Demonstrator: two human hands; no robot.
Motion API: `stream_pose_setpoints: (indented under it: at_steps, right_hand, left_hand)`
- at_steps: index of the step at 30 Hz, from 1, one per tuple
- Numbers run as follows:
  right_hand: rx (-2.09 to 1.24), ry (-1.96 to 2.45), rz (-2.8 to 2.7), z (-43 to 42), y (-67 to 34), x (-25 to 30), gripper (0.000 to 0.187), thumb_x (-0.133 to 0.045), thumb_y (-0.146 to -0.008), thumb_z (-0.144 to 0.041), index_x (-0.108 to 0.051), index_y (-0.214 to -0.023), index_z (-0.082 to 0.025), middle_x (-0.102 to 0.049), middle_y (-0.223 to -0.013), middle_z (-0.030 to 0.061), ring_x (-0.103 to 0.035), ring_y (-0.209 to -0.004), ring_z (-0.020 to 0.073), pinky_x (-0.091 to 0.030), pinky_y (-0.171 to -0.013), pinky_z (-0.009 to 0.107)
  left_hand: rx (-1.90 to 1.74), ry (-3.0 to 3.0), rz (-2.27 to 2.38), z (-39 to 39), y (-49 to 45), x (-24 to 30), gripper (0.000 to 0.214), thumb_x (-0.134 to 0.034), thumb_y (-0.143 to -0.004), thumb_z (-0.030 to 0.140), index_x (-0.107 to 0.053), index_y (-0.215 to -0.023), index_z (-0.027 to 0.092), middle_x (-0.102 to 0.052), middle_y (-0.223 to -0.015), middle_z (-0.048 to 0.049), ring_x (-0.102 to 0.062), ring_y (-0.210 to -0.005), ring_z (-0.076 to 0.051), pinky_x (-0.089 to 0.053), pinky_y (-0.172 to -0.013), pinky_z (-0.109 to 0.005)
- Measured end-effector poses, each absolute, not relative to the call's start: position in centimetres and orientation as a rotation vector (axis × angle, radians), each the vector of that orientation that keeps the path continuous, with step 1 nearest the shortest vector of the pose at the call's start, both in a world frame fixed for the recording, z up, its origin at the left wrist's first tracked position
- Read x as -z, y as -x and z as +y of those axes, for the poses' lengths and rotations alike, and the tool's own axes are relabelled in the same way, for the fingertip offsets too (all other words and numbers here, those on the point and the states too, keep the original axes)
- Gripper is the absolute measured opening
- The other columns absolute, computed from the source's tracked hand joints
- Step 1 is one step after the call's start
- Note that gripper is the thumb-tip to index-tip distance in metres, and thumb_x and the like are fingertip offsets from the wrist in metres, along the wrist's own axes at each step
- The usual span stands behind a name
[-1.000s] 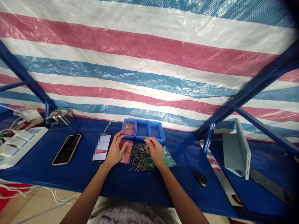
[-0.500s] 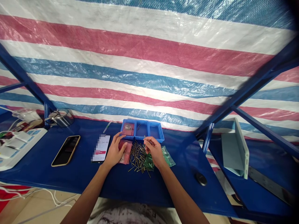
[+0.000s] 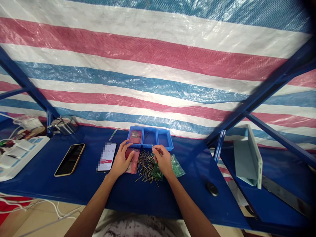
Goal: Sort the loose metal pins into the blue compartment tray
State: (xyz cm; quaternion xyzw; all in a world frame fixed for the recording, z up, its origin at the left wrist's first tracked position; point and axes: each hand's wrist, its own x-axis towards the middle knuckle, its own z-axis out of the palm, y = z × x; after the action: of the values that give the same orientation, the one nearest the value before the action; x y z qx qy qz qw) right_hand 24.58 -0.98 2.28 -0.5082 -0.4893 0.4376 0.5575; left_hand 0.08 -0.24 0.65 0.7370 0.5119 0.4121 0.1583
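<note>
A pile of thin brass pins (image 3: 145, 164) lies on the blue table (image 3: 153, 197) between my hands. My left hand (image 3: 121, 160) rests with fingers curled on a small red plastic bag (image 3: 132, 161), holding it down. My right hand (image 3: 162, 160) is closed in a pinch on one brass pin, its tip pointing up just in front of a blue three-compartment tray (image 3: 150, 137). Green plastic bags (image 3: 175, 165) lie under and to the right of my right hand. The tray's left compartment holds a small bag.
Two phones lie left of my hands: one with a lit screen (image 3: 107, 156), one dark in a tan case (image 3: 70, 159). A white power strip (image 3: 17, 154) and a metal pot (image 3: 62, 124) sit far left. A black round object (image 3: 212, 189) lies right, near a white panel (image 3: 248, 158).
The right hand has shifted very slightly left with the pin. The left hand stays on the red bag. The view drifted a little.
</note>
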Motion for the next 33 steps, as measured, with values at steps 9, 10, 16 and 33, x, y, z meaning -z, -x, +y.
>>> stream_pose_setpoints:
  at_steps: [9, 10, 16, 33]
  right_hand:
    - [-1.378, 1.046, -0.92, -0.74, -25.13, -2.82, 0.039, -0.077, -0.083, -0.057, -0.07, -0.098, -0.022, -0.07, -0.084, 0.0026, -0.061, -0.056, 0.0128, -0.041, -0.04, 0.02]
    - [-1.378, 1.05, -0.918, -0.71, -25.13, -2.74, 0.039, -0.078, -0.082, -0.057, -0.069, -0.097, -0.022, -0.07, -0.084, 0.0025, -0.061, -0.056, 0.0129, -0.041, -0.04, 0.02]
    - [-1.33, 1.1, -0.915, -0.62, -24.88, -2.38, 0.041, -0.085, -0.077, -0.052, -0.058, -0.084, -0.022, -0.066, -0.08, -0.0011, -0.06, -0.054, 0.0125, -0.041, -0.039, 0.02]
    - [-1.208, 1.127, -1.014, -0.66, -24.91, -2.41, 0.037, -0.08, -0.079, -0.057, -0.071, -0.089, -0.022, -0.068, -0.089, 0.0028, -0.056, -0.055, 0.0117, -0.043, -0.039, 0.022]
  left_hand:
    - [-1.18, -2.101, 1.466, -0.2, -0.08, -0.66, 0.037, -0.051, -0.107, 0.042, -0.055, -0.141, 0.028, -0.042, -0.159, -0.0099, -0.047, -0.146, -0.029, -0.041, -0.121, -0.052]
    - [-1.179, -2.1, 1.466, -0.19, -0.08, -0.63, 0.037, -0.051, -0.107, 0.042, -0.055, -0.141, 0.028, -0.042, -0.159, -0.0098, -0.047, -0.146, -0.029, -0.041, -0.122, -0.052]
    - [-1.182, -2.089, 1.475, -0.17, -0.09, -0.52, 0.039, -0.05, -0.107, 0.044, -0.055, -0.141, 0.029, -0.042, -0.158, -0.0102, -0.047, -0.145, -0.03, -0.042, -0.121, -0.053]
    - [-1.171, -2.091, 1.479, -0.15, -0.08, -0.55, 0.038, -0.051, -0.106, 0.045, -0.055, -0.141, 0.029, -0.042, -0.158, -0.0096, -0.047, -0.146, -0.03, -0.04, -0.122, -0.052]
